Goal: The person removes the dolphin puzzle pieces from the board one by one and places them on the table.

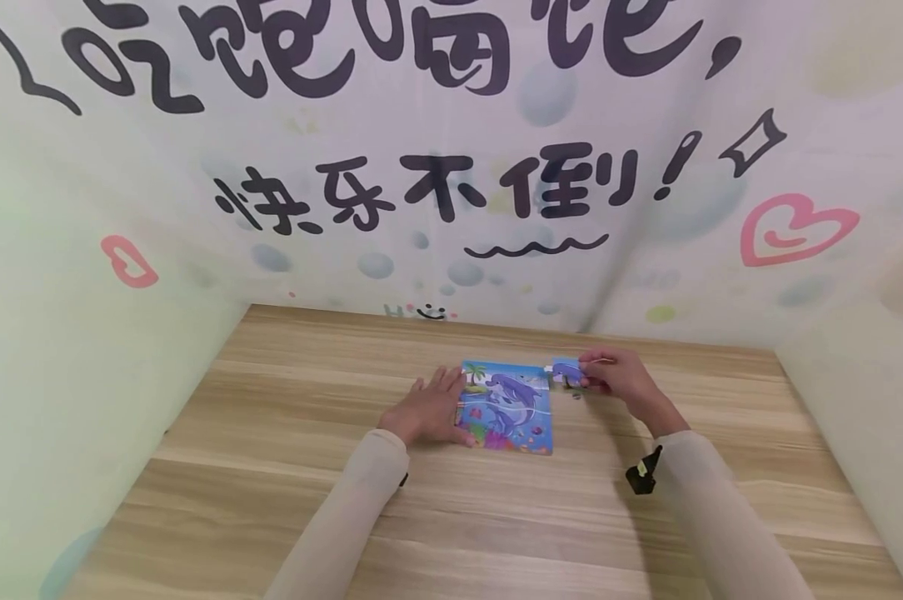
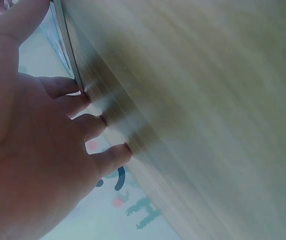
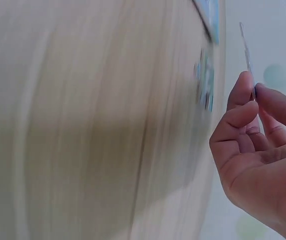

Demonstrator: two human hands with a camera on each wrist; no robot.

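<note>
A jigsaw puzzle with a picture of dolphins lies flat on the wooden table. Along its left edge rests my left hand, fingers spread, with the thumb near the lower left corner; fingertips touch the table and the puzzle's side in the left wrist view. Just right of the puzzle's top corner, my right hand pinches a puzzle piece between thumb and fingers. That piece shows edge-on, raised off the table, in the right wrist view. Another small puzzle piece lies on the table below it.
The wood-grain table meets a white printed cloth wall with large black characters behind the puzzle. Side walls stand left and right. A black device is strapped at the right sleeve cuff.
</note>
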